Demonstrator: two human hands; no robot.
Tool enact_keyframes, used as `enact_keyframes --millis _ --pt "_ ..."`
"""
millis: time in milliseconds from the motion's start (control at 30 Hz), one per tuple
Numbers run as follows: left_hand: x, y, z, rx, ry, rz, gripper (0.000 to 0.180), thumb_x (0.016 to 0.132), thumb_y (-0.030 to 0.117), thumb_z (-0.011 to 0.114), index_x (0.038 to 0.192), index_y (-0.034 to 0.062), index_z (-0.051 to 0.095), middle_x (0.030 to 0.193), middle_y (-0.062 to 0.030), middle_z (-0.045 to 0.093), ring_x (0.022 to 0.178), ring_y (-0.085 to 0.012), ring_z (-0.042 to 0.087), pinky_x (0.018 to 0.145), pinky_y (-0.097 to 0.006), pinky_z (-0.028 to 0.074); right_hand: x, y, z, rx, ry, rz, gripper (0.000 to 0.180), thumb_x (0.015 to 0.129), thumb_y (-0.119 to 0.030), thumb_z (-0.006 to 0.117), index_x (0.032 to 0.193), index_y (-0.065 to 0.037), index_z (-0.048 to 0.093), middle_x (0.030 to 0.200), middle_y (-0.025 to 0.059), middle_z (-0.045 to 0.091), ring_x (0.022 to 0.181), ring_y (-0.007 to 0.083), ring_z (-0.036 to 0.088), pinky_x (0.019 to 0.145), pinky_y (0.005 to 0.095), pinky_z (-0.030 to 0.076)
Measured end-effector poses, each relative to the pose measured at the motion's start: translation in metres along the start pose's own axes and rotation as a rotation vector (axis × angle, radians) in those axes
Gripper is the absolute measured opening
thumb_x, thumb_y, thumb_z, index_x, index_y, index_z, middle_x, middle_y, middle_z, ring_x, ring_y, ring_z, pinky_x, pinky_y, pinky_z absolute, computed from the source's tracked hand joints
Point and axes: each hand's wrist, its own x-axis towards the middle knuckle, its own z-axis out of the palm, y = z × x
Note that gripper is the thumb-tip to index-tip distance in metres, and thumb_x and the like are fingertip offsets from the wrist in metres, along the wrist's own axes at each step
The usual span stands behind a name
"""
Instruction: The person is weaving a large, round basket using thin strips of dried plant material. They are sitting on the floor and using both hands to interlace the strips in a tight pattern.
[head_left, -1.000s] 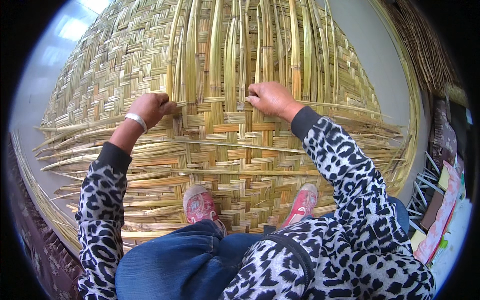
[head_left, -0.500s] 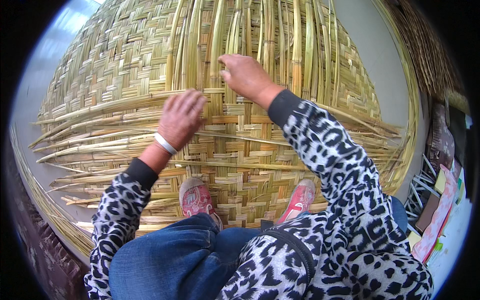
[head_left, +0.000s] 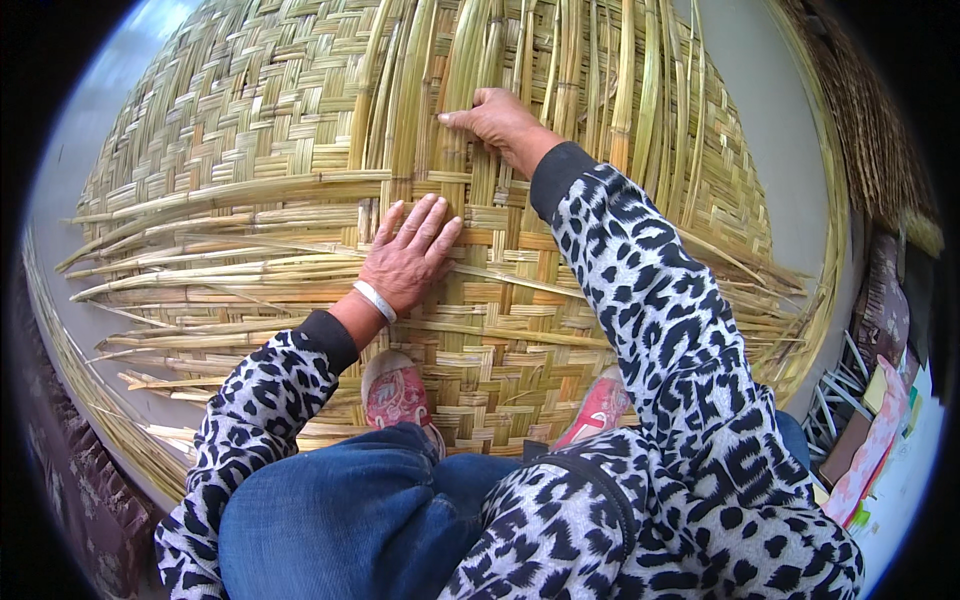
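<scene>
A large mat (head_left: 220, 130) woven from flattened yellow-green reed strips spreads under me. My left hand (head_left: 408, 255), with a pale bracelet at the wrist, lies flat on the weave with its fingers stretched forward. Ahead and to the right, my right hand (head_left: 495, 125) has its fingers closed around lengthwise reed strips (head_left: 462, 70) that run away from me over the woven part. Its fingertips are partly hidden behind the hand. Crosswise reed strips (head_left: 220, 270) fan out loose to the left of my left hand.
My shoes (head_left: 395, 395) rest on the mat's near part. More loose strip ends (head_left: 740, 255) stick out at the right. Long reeds (head_left: 70, 350) lie along the left floor. A brown bundle of stalks (head_left: 850, 90) and assorted items (head_left: 850, 400) stand at the right edge.
My left hand has moved right and come down flat on the weave. My right hand has shifted slightly right, its fingers now around the strips. The view has shifted slightly.
</scene>
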Motion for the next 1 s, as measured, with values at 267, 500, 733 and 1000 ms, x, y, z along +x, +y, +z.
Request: enact_keyframes --millis 267,500,733,1000 --pt "0.005 -0.004 -0.003 -0.031 -0.046 0.068 0.053 0.091 0.028 0.051 0.141 0.0131 0.044 0.150 -0.0157 0.040 0.142 -0.0292 0.033 0.118 -0.047 0.021 0.000 0.014 -0.001 -0.737 0.275 -0.323 0.051 0.077 -0.044 0.070 0.097 0.003 0.067 0.093 0.0259 0.068 0.087 0.0414 0.066 0.080 0.0470 0.053" --pt "0.005 -0.006 -0.004 -0.067 -0.036 0.066 0.053 0.091 0.024 0.049 0.143 0.0137 0.042 0.149 -0.0148 0.040 0.143 -0.0288 0.033 0.118 -0.044 0.021 -0.002 0.005 0.003 -0.940 0.285 -0.288 0.049 0.079 -0.046 0.073 0.088 0.002 0.065 0.080 0.0205 0.067 0.075 0.0349 0.066 0.071 0.0437 0.052" --pt "0.007 -0.010 0.001 -0.265 0.326 -0.231 0.055 0.084 0.011 0.060 0.137 0.0101 0.044 0.140 -0.0143 0.044 0.136 -0.0328 0.038 0.115 -0.046 0.026 -0.062 0.017 0.026 -0.689 0.419 -0.249 0.035 0.088 -0.032 0.070 0.096 0.000 0.059 0.077 0.0140 0.064 0.069 0.0244 0.063 0.067 0.0374 0.053" --pt "0.006 -0.013 0.011 -0.276 0.419 -0.335 0.048 0.086 0.008 0.060 0.132 0.0090 0.047 0.139 -0.0158 0.046 0.130 -0.0359 0.042 0.109 -0.047 0.034 -0.119 0.026 0.060 -0.808 0.181 0.009 0.033 0.080 -0.040 0.071 0.090 -0.009 0.066 0.088 0.0146 0.070 0.084 0.0339 0.066 0.075 0.0450 0.051"
